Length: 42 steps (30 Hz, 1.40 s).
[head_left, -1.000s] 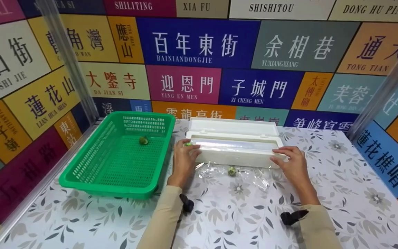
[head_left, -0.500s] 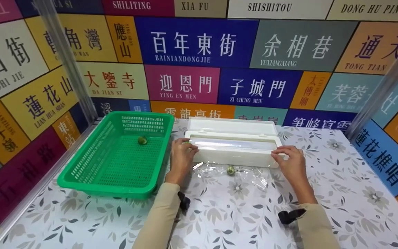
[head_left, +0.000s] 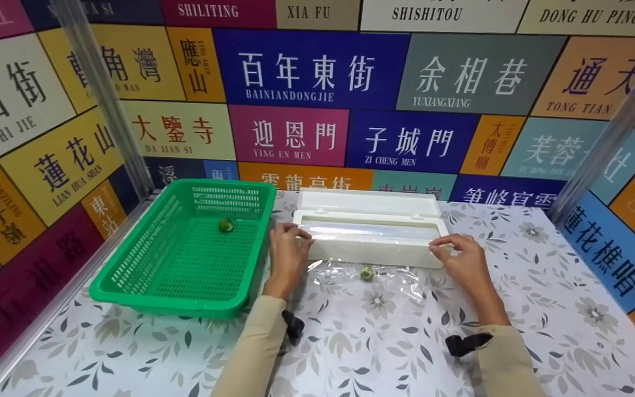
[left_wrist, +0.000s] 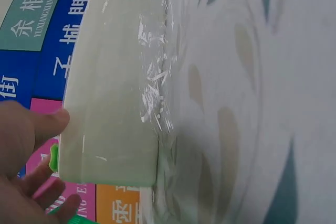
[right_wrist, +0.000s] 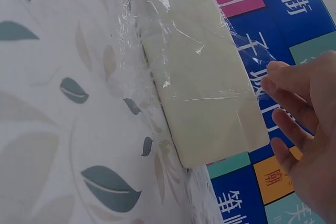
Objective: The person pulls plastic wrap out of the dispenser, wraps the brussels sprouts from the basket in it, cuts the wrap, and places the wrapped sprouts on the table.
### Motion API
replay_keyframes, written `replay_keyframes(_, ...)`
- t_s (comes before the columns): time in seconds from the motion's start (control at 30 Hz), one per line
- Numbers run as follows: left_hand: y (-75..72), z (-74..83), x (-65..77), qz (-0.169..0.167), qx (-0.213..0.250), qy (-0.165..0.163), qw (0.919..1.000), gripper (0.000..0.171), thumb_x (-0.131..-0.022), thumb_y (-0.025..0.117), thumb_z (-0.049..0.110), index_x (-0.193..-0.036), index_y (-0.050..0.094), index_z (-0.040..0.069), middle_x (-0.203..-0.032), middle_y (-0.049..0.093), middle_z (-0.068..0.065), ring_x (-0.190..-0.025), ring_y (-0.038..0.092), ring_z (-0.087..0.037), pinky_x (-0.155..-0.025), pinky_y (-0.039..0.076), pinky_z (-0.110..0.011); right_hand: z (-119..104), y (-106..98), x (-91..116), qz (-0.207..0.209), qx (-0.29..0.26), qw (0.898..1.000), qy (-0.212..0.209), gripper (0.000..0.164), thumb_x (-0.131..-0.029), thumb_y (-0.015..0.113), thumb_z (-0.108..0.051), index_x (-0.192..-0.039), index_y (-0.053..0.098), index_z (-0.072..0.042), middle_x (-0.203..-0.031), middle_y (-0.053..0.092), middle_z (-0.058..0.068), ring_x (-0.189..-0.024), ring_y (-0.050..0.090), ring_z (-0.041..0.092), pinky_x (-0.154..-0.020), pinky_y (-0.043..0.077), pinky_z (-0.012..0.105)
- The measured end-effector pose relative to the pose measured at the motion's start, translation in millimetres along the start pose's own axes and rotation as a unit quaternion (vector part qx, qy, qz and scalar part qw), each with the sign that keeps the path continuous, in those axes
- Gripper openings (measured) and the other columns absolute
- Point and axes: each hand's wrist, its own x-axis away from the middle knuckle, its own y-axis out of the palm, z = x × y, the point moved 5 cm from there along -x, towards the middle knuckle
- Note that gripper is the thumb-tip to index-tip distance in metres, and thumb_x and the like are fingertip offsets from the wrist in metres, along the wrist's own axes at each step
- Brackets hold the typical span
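Plastic wrap [head_left: 370, 231] lies as a clear roll inside the open white box [head_left: 383, 255], its loose sheet hanging over the front. With my right hand [head_left: 465, 262] I pinch that sheet between thumb and forefinger near the box's right end, drawing a corner taut; the other fingers are bent loosely. My left hand [head_left: 290, 253] pinches the sheet at the left end, where a small green piece [left_wrist: 54, 157] shows beside my fingers. The lid [head_left: 370, 204] leans open behind. Just in front of the box, a small round green fruit [head_left: 367, 273] sits amid crumpled wrap on the flower-patterned table [head_left: 350, 358]. To my left stands a green basket [head_left: 168, 305] with another green fruit [head_left: 225, 225] inside. Colourful sign panels [head_left: 309, 66] cover the wall behind.
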Motion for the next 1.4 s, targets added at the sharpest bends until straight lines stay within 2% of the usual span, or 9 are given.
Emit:
replay_keyframes(0.1, -2.5, -1.8, 3.4, 0.028, 0.026, -0.078, 0.9962, 0.018, -0.072, 0.086, 0.005, -0.076, 0.069, 0.001, -0.1, 0.059, -0.021, -0.1, 0.058, -0.038, -0.089, 0.048, -0.048, 0.2, -1.1, 0.3, -0.008, -0.009, 1.0, 0.004, 0.008, -0.087, 0.074, -0.005, -0.093, 0.075, 0.0, -0.098, 0.073, 0.017, -0.088, 0.05, -0.007, -0.085, 0.045, 0.023)
replay_keyframes(0.17, -3.8, -2.5, 5.4, 0.037, 0.031, -0.116, 0.9921, 0.024, -0.07, 0.087, 0.008, -0.077, 0.065, 0.001, -0.096, 0.06, -0.021, -0.095, 0.06, -0.038, -0.085, 0.049, -0.048, 0.0, -1.1, 0.4, -0.012, -0.012, 1.0, 0.003, 0.008, -0.088, 0.073, -0.006, -0.094, 0.075, 0.0, -0.097, 0.073, 0.017, -0.086, 0.051, -0.007, -0.085, 0.047, 0.024)
replay_keyframes(0.27, -4.0, -4.8, 9.0, 0.022, 0.036, -0.161, 0.986, 0.03, -0.071, 0.088, 0.011, -0.08, 0.062, 0.001, -0.088, 0.064, -0.021, -0.088, 0.062, -0.039, -0.078, 0.05, -0.048, 1.1, -0.3, 0.4, -0.018, -0.013, 1.0, 0.007, 0.008, -0.089, 0.073, -0.007, -0.094, 0.075, -0.001, -0.095, 0.073, 0.016, -0.087, 0.053, -0.005, -0.084, 0.047, 0.023)
replay_keyframes(0.4, -2.5, -11.3, 11.8, -0.009, 0.058, -0.207, 0.9765, 0.029, -0.075, 0.086, 0.012, -0.085, 0.061, 0.0, -0.083, 0.066, -0.018, -0.084, 0.064, -0.036, -0.078, 0.051, -0.046, 3.2, 1.2, 0.7, -0.025, -0.013, 1.0, 0.014, 0.008, -0.089, 0.073, -0.007, -0.094, 0.075, -0.001, -0.096, 0.073, 0.016, -0.088, 0.054, 0.0, -0.084, 0.047, 0.023)
replay_keyframes(0.6, 3.3, -20.5, 9.8, -0.041, 0.125, -0.264, 0.9555, 0.024, -0.075, 0.086, 0.011, -0.08, 0.065, 0.001, -0.076, 0.063, -0.006, -0.075, 0.059, -0.021, -0.07, 0.05, -0.032, 4.8, 0.9, 1.1, -0.036, -0.016, 0.999, 0.023, 0.01, -0.09, 0.072, -0.008, -0.096, 0.074, -0.001, -0.098, 0.073, 0.017, -0.088, 0.054, -0.003, -0.084, 0.047, 0.021)
replay_keyframes(0.83, 7.4, -20.7, 8.7, -0.034, 0.177, -0.273, 0.9451, 0.027, -0.078, 0.081, 0.003, -0.072, 0.056, 0.009, -0.066, 0.058, 0.001, -0.059, 0.051, -0.008, -0.053, 0.041, -0.018, 5.9, 0.2, 1.5, -0.037, -0.029, 0.999, 0.012, 0.009, -0.09, 0.073, -0.009, -0.094, 0.075, -0.001, -0.094, 0.074, 0.014, -0.082, 0.055, -0.008, -0.079, 0.047, 0.013)
replay_keyframes(0.97, 10.9, -22.2, 8.2, -0.047, 0.201, -0.284, 0.9363, 0.025, -0.079, 0.077, -0.001, -0.073, 0.054, 0.008, -0.066, 0.057, 0.001, -0.057, 0.053, -0.007, -0.052, 0.045, -0.017, 6.4, -0.8, 1.8, -0.038, -0.026, 0.999, 0.005, 0.011, -0.09, 0.073, -0.01, -0.094, 0.075, -0.001, -0.093, 0.075, 0.014, -0.079, 0.056, -0.008, -0.077, 0.046, 0.011)
replay_keyframes(1.17, 19.6, -33.3, 8.0, -0.065, 0.232, -0.272, 0.9316, 0.023, -0.075, 0.078, -0.006, -0.083, 0.058, 0.002, -0.072, 0.065, -0.008, -0.06, 0.063, -0.012, -0.058, 0.056, -0.025, 8.2, -0.1, 1.6, -0.05, -0.019, 0.998, 0.015, 0.011, -0.091, 0.072, -0.011, -0.096, 0.074, -0.001, -0.091, 0.074, 0.006, -0.08, 0.057, -0.006, -0.077, 0.047, 0.012)
replay_keyframes(1.4, 14.2, -31.0, 14.8, -0.105, 0.221, -0.327, 0.9129, 0.032, -0.078, 0.074, -0.005, -0.107, 0.06, -0.005, -0.084, 0.071, -0.016, -0.062, 0.065, -0.015, -0.057, 0.052, -0.024, 7.3, -0.4, 3.1, -0.059, -0.025, 0.998, 0.01, 0.01, -0.091, 0.071, -0.009, -0.094, 0.073, 0.0, -0.093, 0.073, 0.009, -0.083, 0.06, 0.0, -0.078, 0.048, 0.014)
